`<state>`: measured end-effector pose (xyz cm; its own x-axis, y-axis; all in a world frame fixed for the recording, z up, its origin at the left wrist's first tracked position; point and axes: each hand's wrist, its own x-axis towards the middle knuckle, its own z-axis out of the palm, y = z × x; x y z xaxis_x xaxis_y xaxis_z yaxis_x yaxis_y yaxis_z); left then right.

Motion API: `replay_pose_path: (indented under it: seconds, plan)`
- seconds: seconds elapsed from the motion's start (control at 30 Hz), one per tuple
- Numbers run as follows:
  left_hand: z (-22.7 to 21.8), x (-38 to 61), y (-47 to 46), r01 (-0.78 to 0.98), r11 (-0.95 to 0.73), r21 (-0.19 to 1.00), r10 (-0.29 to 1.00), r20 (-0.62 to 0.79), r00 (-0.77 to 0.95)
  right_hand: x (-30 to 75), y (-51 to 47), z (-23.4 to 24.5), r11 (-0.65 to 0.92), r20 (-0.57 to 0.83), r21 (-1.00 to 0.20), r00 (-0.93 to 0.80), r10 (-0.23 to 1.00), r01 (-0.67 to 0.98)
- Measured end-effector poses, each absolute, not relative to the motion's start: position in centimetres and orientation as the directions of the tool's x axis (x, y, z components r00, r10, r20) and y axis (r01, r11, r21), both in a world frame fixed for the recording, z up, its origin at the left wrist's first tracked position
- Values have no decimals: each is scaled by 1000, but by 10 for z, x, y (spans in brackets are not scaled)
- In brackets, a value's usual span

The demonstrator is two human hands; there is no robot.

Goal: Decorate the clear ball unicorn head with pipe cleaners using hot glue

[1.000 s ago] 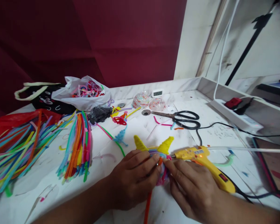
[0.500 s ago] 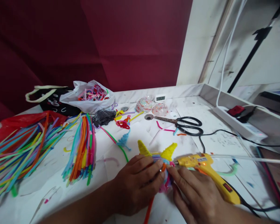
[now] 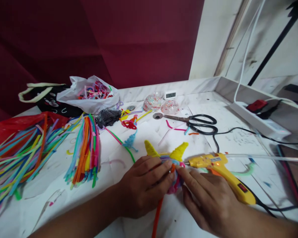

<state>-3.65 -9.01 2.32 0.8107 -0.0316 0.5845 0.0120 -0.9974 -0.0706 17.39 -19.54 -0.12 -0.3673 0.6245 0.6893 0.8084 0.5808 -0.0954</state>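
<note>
A colourful pipe-cleaner figure (image 3: pixel 172 187) with two yellow horns (image 3: pixel 179 151) is held low over the table between my hands. My left hand (image 3: pixel 147 185) is closed round its left side, hiding much of it. The fingertips of my right hand (image 3: pixel 207 196) press in at its right side, thumb below. A bent orange pipe cleaner (image 3: pixel 157 216) hangs under my left hand, and a short orange end shows between the fingertips. Just behind my right hand lies a yellow hot glue gun (image 3: pixel 221 172), its nozzle pointing at the figure.
Black-handled scissors (image 3: pixel 201 124) lie beyond the hands. Bundled pipe cleaners (image 3: pixel 86 152) and a loose pile (image 3: pixel 27 152) spread at left. Behind stand a white bag of scraps (image 3: pixel 89 104), clear speckled domes (image 3: pixel 170 107) and a small clock (image 3: pixel 170 95). A power strip (image 3: pixel 260 120) sits right.
The whole view has shifted slightly, so things appear a little higher. Both hands keep nearly the same hold on the figure, with only small finger movement.
</note>
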Motion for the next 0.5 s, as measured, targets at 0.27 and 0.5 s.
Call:
replay_pose_path:
  seconds: [0.27,0.5]
  plan:
    - [22,-36,-93,23,-1000,11,25,606,795,173,-195,-1,574,662,-129,-361,657,808]
    - [21,-36,-93,45,-999,6,39,611,791,173,-194,-4,579,669,-129,-361,650,805]
